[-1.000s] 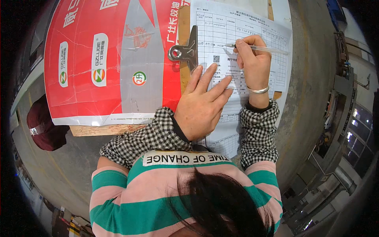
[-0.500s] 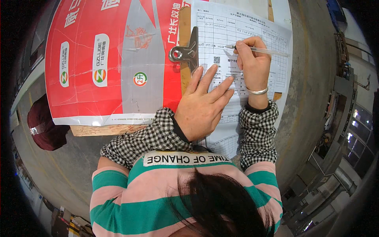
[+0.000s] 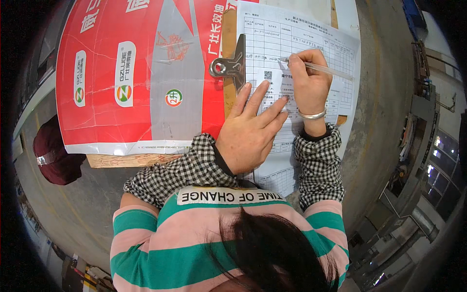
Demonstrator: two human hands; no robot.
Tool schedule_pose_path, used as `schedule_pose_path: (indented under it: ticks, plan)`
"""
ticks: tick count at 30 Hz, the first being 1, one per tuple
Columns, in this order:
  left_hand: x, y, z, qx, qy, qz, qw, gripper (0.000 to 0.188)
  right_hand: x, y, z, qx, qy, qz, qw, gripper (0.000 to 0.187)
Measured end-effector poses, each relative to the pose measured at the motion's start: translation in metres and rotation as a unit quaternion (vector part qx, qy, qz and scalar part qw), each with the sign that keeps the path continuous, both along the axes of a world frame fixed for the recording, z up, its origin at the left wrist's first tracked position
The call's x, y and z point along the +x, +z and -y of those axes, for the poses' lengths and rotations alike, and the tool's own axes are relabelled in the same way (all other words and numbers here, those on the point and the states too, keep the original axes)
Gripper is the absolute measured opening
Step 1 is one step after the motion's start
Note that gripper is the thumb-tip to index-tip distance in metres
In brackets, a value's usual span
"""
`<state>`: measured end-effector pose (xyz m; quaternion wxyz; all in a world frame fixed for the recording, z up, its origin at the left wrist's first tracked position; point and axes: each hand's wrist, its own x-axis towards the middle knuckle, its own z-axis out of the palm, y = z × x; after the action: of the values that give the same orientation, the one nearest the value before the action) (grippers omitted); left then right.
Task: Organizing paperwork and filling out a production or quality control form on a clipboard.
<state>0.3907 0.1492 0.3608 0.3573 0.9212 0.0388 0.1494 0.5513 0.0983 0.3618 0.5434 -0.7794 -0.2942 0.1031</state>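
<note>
My right hand (image 3: 305, 82) grips a thin clear pen (image 3: 325, 70), its tip resting on a white printed form (image 3: 301, 48) ruled into a table. My left hand (image 3: 253, 127) lies flat on the lower part of the same sheet with its fingers spread, holding it down. The form is held on a wooden clipboard (image 3: 228, 53) by a metal clip (image 3: 229, 64) at its left edge. A silver bangle (image 3: 311, 115) circles my right wrist. Checked sleeves cover both forearms.
A big red and grey printed sack (image 3: 141, 73) lies under the clipboard, on a wooden board (image 3: 126, 159). A dark red cap (image 3: 56, 153) sits on the grey concrete floor (image 3: 87, 204) to the left. Machinery and lit windows show at the right rim.
My right hand and the pen have shifted very slightly on the form. My left hand stays flat on the sheet.
</note>
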Motion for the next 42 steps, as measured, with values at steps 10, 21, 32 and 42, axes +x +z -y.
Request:
schedule_pose_path:
  ticks: [10, 21, 32, 42]
  plan:
    - [0.0004, 0.0005, -0.0008, -0.007, -0.001, 0.005, 1.0, 0.041, -0.0025, 0.0036, -0.0006, -0.037, 0.008, 0.008, 0.999, 0.008]
    - [0.0007, 0.0022, -0.0008, -0.005, 0.003, 0.005, 1.0, 0.04, -0.0013, 0.0017, -0.0008, -0.017, 0.008, 0.019, 1.0, 0.011]
    - [0.0, 0.0018, -0.0009, -0.001, 0.0, -0.007, 1.0, 0.045, 0.0013, -0.0003, 0.0007, -0.009, -0.023, 0.005, 1.0, 0.011]
    - [0.0006, 0.0008, 0.0001, -0.002, 0.001, -0.004, 1.0, 0.046, 0.0021, 0.001, 0.001, -0.002, -0.034, 0.005, 0.999, 0.011]
